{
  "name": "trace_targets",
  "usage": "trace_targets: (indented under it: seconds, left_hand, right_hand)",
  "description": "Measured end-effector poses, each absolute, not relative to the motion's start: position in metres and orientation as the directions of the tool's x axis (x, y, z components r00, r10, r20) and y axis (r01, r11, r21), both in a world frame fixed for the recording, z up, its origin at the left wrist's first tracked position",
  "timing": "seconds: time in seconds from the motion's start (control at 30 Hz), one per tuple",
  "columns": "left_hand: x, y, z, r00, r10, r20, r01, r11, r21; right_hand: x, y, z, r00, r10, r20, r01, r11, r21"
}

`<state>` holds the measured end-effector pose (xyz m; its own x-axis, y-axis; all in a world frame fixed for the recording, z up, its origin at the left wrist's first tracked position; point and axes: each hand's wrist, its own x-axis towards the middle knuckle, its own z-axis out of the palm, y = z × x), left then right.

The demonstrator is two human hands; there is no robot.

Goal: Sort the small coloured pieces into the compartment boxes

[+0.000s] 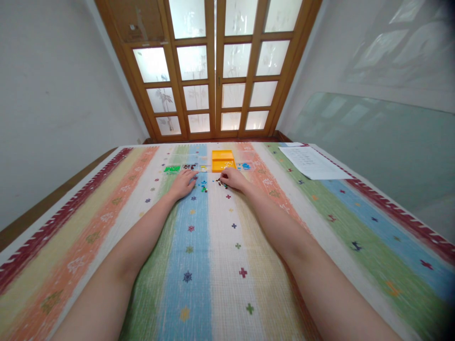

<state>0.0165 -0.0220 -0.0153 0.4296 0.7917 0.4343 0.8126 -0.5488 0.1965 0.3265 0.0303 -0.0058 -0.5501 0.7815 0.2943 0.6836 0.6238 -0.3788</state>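
Note:
My left hand point(184, 183) lies on the tablecloth with its fingers stretched out, just in front of a clear case with small green pieces point(172, 169) and dark pieces point(189, 166). Bent together, the fingers of my right hand point(232, 179) point down at a small pile of dark pieces point(221, 183); whether they pinch one is too small to see. Behind that hand stands an open orange box point(222, 155) with pale bits inside. Between the hands lie loose blue and green pieces point(204, 185). More blue pieces point(244, 166) sit in a clear compartment right of the box.
A striped tablecloth point(192, 293) covers the table. Printed paper sheets point(309, 162) lie at the back right. Beyond the far edge are wooden doors point(215, 71) with glass panes, and a glass panel point(384, 151) leans along the right wall.

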Motion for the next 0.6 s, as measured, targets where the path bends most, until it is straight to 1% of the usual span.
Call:
trace_targets:
  seconds: [0.07, 0.13, 0.27, 0.33, 0.43, 0.5, 0.6]
  left_hand:
    - [0.017, -0.022, -0.015, 0.428, 0.793, 0.433, 0.813, -0.548, 0.2]
    - [0.017, -0.022, -0.015, 0.429, 0.79, 0.437, 0.809, -0.552, 0.202]
    - [0.017, -0.022, -0.016, 0.436, 0.785, 0.44, 0.805, -0.558, 0.199]
    - [0.017, -0.023, -0.015, 0.432, 0.789, 0.436, 0.809, -0.553, 0.2]
    - [0.017, -0.024, -0.014, 0.427, 0.792, 0.436, 0.812, -0.548, 0.2]
    - [0.018, -0.025, -0.013, 0.426, 0.794, 0.435, 0.814, -0.545, 0.198]
    - [0.018, -0.025, -0.012, 0.425, 0.799, 0.425, 0.817, -0.541, 0.2]
  right_hand:
    - [0.326, 0.028, -0.002, -0.513, 0.809, 0.286, 0.725, 0.587, -0.36]
    - [0.326, 0.027, 0.001, -0.513, 0.815, 0.269, 0.742, 0.579, -0.337]
    - [0.326, 0.027, 0.004, -0.549, 0.799, 0.245, 0.733, 0.601, -0.318]
    - [0.326, 0.026, 0.002, -0.547, 0.796, 0.26, 0.724, 0.606, -0.33]
    - [0.328, 0.025, -0.002, -0.464, 0.818, 0.339, 0.717, 0.572, -0.4]
    - [0.331, 0.026, -0.005, -0.349, 0.845, 0.404, 0.703, 0.522, -0.483]
    - [0.334, 0.031, -0.007, -0.189, 0.86, 0.474, 0.634, 0.476, -0.61]
